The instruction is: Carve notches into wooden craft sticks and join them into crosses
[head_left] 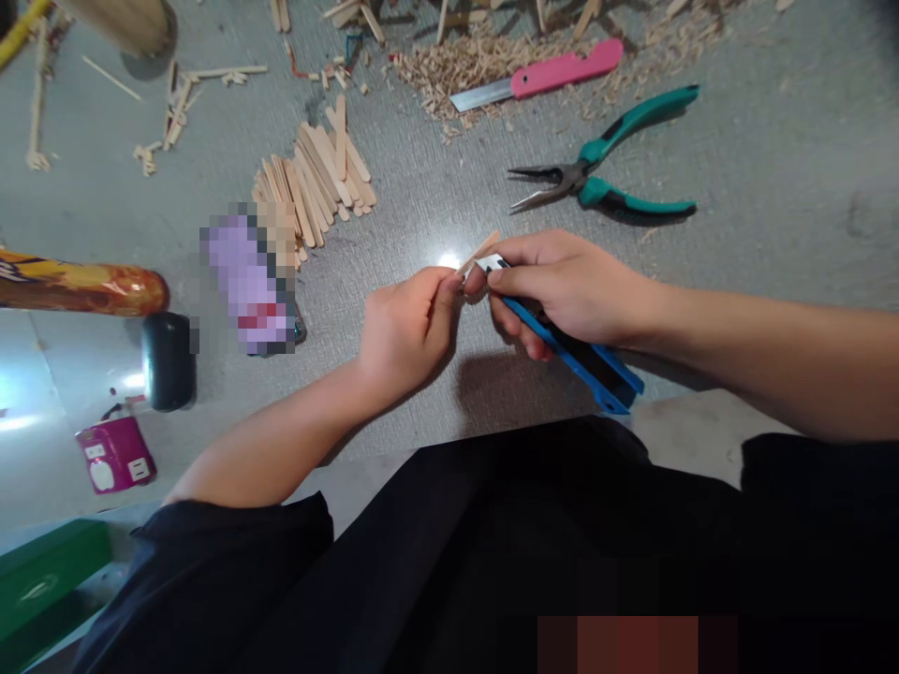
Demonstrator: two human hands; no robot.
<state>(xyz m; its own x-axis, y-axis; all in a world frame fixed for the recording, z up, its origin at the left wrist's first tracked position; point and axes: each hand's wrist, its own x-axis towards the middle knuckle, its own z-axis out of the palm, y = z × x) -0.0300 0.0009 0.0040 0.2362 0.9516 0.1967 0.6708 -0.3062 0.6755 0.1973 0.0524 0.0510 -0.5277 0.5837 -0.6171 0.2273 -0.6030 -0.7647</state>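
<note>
- Currently the left hand (407, 328) pinches a thin wooden stick (484, 246) between narrowed fingertips, above the table (421, 187); a loose pinch could let it twist.
- The right hand (568, 285) has its fingers curled around a blue cutter (554, 348), its metal end right beside the stick; whether they touch, I cannot tell.
- The left fingertips sit close to that metal end, so pushing too hard could make it slip and nick them.
- Uneven pressure could split the stick, as it looks slender.
- Beyond lies a pink knife (566, 77), blade bared among shavings (449, 65); a careless reach past the pliers (577, 175) could meet its edge.
</note>
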